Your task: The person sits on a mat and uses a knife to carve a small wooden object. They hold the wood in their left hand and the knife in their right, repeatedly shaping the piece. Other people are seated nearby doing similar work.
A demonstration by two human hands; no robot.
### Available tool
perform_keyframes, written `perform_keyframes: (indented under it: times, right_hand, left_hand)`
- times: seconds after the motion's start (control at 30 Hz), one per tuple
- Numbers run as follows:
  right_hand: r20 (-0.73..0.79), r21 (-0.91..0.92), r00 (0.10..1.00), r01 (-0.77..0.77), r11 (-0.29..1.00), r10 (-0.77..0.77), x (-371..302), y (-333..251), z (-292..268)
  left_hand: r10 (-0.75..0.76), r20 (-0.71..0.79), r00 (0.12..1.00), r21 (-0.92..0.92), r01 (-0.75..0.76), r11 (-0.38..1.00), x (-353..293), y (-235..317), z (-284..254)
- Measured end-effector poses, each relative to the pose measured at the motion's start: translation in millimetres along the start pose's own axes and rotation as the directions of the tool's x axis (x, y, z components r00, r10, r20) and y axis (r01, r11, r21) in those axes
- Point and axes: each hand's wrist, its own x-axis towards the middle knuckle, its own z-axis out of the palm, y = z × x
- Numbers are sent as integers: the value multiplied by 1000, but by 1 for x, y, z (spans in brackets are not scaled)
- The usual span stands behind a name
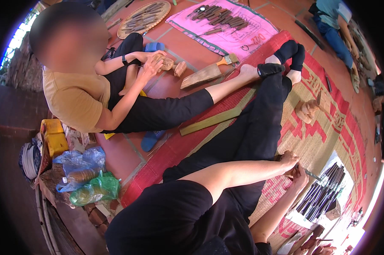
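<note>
My left hand (289, 159) is closed near my lap, its fingers curled round the dark handle end of a carving chisel. Just below it my right hand (300, 178) pinches the same tool. The chisel's grey metal blade (313, 175) sticks out to the right, past my fingers, toward a row of dark, slim carving tools (324, 191) on a white sheet. My fingers partly hide the handle. Beyond my hands, a carved wooden piece (306, 111) rests on the red and straw-coloured mat (304, 138).
Across from me a seated person holds a carved wooden piece (167, 63). A wooden wedge with a brush (228, 59), a pink cloth (260, 32) bearing many tools, and a round woven tray (168, 9) lie farther off. Plastic bags (96, 189) sit at left; a wooden strip (211, 121) lies beside my legs.
</note>
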Motion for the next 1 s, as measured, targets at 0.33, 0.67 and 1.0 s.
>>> perform_keyframes:
  times: [0.33,0.67,1.0]
  right_hand:
    - [75,21,997,21,1000,-22,-9,-13,18]
    - [-10,39,1000,-4,999,5,-6,-13,19]
    - [-16,-7,998,-65,998,65,4,-7,6]
  left_hand:
    - [138,-39,990,-57,-140,988,17,-26,6]
    - [36,-80,996,39,-33,999,-10,4,1]
    - [74,-1,997,-18,-74,997,9,-18,4]
